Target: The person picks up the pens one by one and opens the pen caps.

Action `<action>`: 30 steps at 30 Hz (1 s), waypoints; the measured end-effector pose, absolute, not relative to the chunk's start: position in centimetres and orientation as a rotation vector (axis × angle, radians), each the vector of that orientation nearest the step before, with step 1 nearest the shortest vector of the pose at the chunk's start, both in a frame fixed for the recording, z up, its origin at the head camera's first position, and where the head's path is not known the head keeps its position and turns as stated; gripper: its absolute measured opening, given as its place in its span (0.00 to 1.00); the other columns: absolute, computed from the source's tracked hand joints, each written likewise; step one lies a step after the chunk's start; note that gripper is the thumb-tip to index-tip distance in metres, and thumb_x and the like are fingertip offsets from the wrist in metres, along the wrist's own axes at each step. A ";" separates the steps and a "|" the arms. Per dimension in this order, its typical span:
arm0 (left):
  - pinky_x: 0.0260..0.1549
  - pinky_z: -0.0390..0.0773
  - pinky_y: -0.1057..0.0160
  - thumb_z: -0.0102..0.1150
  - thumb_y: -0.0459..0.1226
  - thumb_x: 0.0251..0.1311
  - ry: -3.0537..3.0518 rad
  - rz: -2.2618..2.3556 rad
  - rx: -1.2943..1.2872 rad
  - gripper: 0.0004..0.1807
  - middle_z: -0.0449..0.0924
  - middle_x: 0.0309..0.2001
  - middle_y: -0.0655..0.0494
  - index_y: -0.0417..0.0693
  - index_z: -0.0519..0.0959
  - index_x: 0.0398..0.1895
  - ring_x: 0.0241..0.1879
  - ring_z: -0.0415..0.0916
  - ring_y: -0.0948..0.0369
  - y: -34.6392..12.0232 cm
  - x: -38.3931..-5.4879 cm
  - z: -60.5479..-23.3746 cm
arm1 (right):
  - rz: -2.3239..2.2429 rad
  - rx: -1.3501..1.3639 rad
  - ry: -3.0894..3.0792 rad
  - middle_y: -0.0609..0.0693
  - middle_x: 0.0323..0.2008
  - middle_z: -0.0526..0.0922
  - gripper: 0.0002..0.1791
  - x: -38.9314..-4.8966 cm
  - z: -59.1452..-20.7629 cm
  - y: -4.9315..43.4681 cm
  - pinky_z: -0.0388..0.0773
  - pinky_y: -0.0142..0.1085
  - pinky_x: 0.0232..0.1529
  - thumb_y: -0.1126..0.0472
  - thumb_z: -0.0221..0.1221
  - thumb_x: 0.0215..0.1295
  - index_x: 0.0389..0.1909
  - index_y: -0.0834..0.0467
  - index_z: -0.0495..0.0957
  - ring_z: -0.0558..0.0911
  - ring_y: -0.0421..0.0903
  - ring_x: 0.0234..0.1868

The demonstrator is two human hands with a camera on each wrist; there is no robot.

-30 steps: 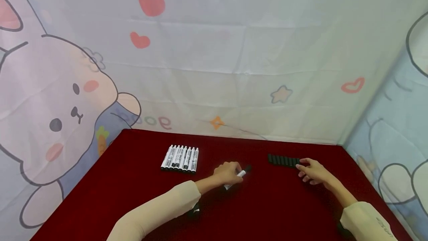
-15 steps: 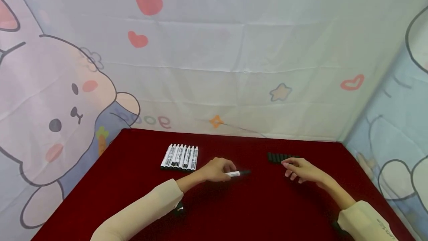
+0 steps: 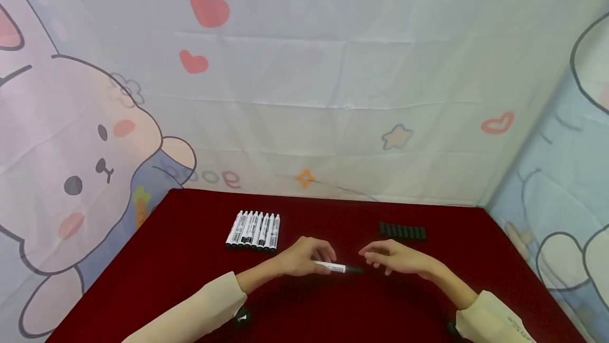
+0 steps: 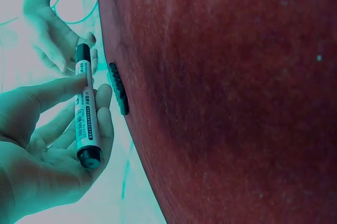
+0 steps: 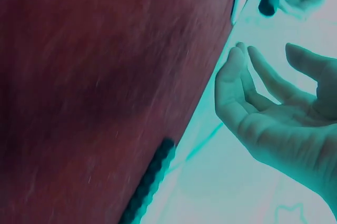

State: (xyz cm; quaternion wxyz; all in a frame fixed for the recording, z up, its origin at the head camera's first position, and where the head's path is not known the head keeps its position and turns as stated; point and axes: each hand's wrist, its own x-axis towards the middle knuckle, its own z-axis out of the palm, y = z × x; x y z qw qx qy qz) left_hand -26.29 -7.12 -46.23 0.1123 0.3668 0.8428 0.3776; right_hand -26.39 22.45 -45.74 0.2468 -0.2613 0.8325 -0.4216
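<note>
Between the thumb and fingers of my left hand (image 3: 304, 257) is a white marker (image 3: 335, 267) with a black cap, which points right. The left wrist view shows this capped marker (image 4: 87, 108) whole, pinched with its black end toward the wrist. My right hand (image 3: 399, 257) hovers just right of the cap, fingers loosely bent and apart. In the right wrist view nothing lies between the fingers of the right hand (image 5: 279, 92), and the marker's black cap (image 5: 269, 0) is a short way off.
A row of several capless white markers (image 3: 253, 230) lies at the left on the red tabletop (image 3: 333, 311). Several black caps (image 3: 402, 231) stand side by side at the back right. A printed cloth (image 3: 352, 68) hangs behind the table.
The left hand has shifted a little left, and its marker has swung from slanted to nearly level, cap rightward. The right hand has left the row of black caps and moved left toward the marker.
</note>
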 end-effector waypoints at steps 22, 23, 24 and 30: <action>0.38 0.79 0.73 0.72 0.32 0.59 2.425 1.156 1.284 0.12 0.87 0.38 0.49 0.43 0.84 0.45 0.35 0.77 0.74 -8.0 -25.6 -46.6 | -1.142 -0.817 2.015 0.45 0.27 0.68 0.21 -25.3 -46.4 18.3 0.62 0.26 0.22 0.54 0.46 0.83 0.52 0.67 0.78 0.62 0.36 0.22; 0.39 0.78 0.74 0.72 0.32 0.60 2.436 1.143 1.292 0.12 0.87 0.38 0.50 0.43 0.84 0.46 0.35 0.77 0.74 -8.0 -25.6 -46.5 | -1.146 -0.845 2.023 0.45 0.27 0.68 0.20 -25.4 -46.4 18.4 0.62 0.26 0.22 0.55 0.45 0.83 0.52 0.67 0.78 0.62 0.35 0.22; 0.39 0.78 0.74 0.71 0.33 0.61 2.449 1.124 1.300 0.11 0.88 0.39 0.51 0.44 0.84 0.46 0.36 0.77 0.74 -8.1 -25.6 -46.5 | -1.145 -0.878 2.041 0.45 0.28 0.68 0.20 -25.4 -46.5 18.4 0.63 0.25 0.22 0.56 0.45 0.83 0.51 0.68 0.78 0.63 0.34 0.22; 0.44 0.77 0.74 0.63 0.37 0.69 2.518 0.976 1.410 0.10 0.86 0.44 0.55 0.45 0.83 0.50 0.40 0.76 0.71 -8.4 -25.6 -46.1 | -1.075 -1.130 2.243 0.42 0.29 0.70 0.17 -25.7 -46.9 18.5 0.68 0.26 0.29 0.59 0.43 0.84 0.44 0.65 0.78 0.68 0.31 0.27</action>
